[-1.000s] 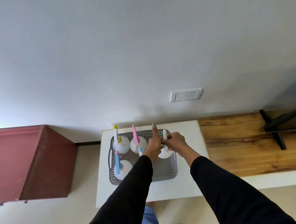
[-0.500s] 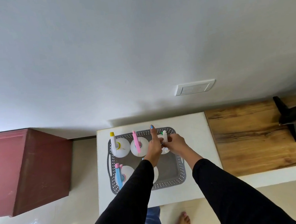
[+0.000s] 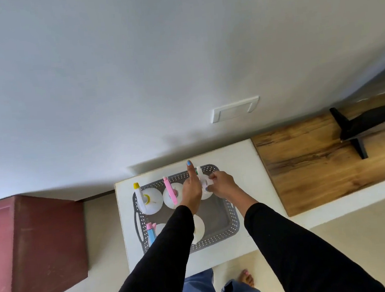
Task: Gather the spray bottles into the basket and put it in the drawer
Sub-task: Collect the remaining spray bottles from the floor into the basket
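The chief risk is judged to be a topple: the green-tipped spray bottle [image 3: 201, 184] is being seated upright in the far right corner of the grey basket [image 3: 229, 224], and if it is released off balance it could fall against the pink-topped bottle [image 3: 172, 192] just beside it. A second risk is seen for the later lift, since five tall bottles stand loose on the basket floor and could slide if the basket is tilted.

The right hand [image 3: 222, 185] is closed around the trigger head of the green-tipped bottle. The left hand [image 3: 192, 188] rests against the same bottle with its index finger stretched out straight; whether its other fingers grip anything cannot be told.

The basket sits on the white tabletop [image 3: 247, 164], toward its left edge. Along its far wall stand the yellow-topped bottle [image 3: 148, 200], the pink-topped one and the held one. Near the front left corner a blue-and-pink-topped bottle [image 3: 151, 233] stands, and another white bottle [image 3: 198, 227] is partly hidden behind the left sleeve. The right front part of the basket is unoccupied. No drawer is identifiable in view.
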